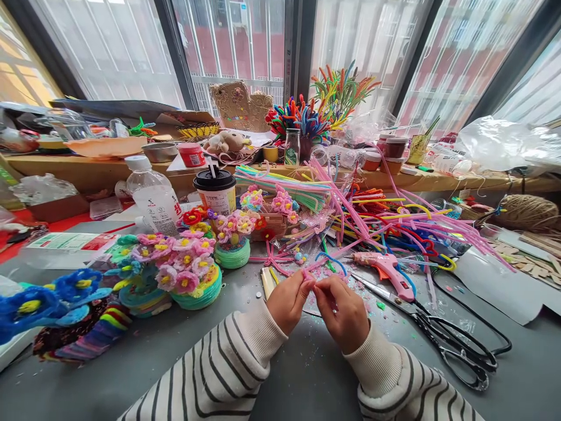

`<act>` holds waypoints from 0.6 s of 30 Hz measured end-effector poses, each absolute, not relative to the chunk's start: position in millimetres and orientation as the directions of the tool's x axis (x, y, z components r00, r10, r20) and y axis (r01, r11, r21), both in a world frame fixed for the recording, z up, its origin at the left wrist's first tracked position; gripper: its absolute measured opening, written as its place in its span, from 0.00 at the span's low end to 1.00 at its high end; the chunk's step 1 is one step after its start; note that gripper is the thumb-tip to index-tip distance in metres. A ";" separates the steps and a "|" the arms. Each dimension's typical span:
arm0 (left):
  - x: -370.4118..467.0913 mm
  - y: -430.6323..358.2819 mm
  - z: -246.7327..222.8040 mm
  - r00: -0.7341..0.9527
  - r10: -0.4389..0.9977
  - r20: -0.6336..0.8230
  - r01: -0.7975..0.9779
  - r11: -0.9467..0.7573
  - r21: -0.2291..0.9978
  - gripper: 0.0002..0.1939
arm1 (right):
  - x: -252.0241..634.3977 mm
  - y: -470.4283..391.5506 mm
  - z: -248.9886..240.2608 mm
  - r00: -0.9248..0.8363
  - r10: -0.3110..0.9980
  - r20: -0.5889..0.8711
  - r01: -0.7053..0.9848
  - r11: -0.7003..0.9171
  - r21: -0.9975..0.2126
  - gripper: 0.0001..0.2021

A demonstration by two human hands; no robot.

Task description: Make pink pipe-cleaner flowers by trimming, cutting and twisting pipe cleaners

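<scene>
My left hand [287, 301] and my right hand [342, 310] meet over the grey table, thumbs and fingertips pinched together. Between them is a pink pipe cleaner [308, 275], mostly covered by the fingers. Just beyond lie a pink pipe-cleaner shape with several arms [270, 254] and a bent blue pipe cleaner [335, 258]. To the right rest a pink glue gun [385, 270] and black-handled scissors [438, 333]. On the left stand pots of fuzzy pink flowers [186, 263] and a rainbow-striped pot [83, 333] with blue flowers [56, 298].
Bundles of pastel pipe cleaners [284, 186] and a tangle of pink ones [421, 228] fill the back. A plastic bottle [151, 196] and a black-lidded cup [215, 190] stand left. White paper [499, 286] and a twine ball [530, 211] lie right. Pink scraps dot the tabletop.
</scene>
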State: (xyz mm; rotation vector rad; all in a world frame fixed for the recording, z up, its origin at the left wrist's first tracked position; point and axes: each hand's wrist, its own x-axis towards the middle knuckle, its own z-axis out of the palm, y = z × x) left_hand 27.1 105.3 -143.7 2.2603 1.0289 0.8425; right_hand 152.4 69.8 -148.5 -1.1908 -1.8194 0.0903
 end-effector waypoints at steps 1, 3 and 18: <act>26.9 105.7 -144.9 0.514 0.791 0.332 0.514 -0.594 0.619 0.19 | 151.7 70.2 -148.6 -0.098 0.748 0.657 0.680 0.532 -0.504 0.05; 26.0 106.3 -146.4 0.506 0.790 0.345 0.609 -0.611 0.506 0.21 | 150.5 70.9 -148.9 -0.091 0.742 0.665 0.676 0.536 -0.505 0.05; 17.9 114.8 -141.8 0.553 0.771 0.316 0.706 -0.635 0.314 0.20 | 158.3 74.0 -152.0 -0.290 0.730 0.619 0.767 0.564 -0.307 0.17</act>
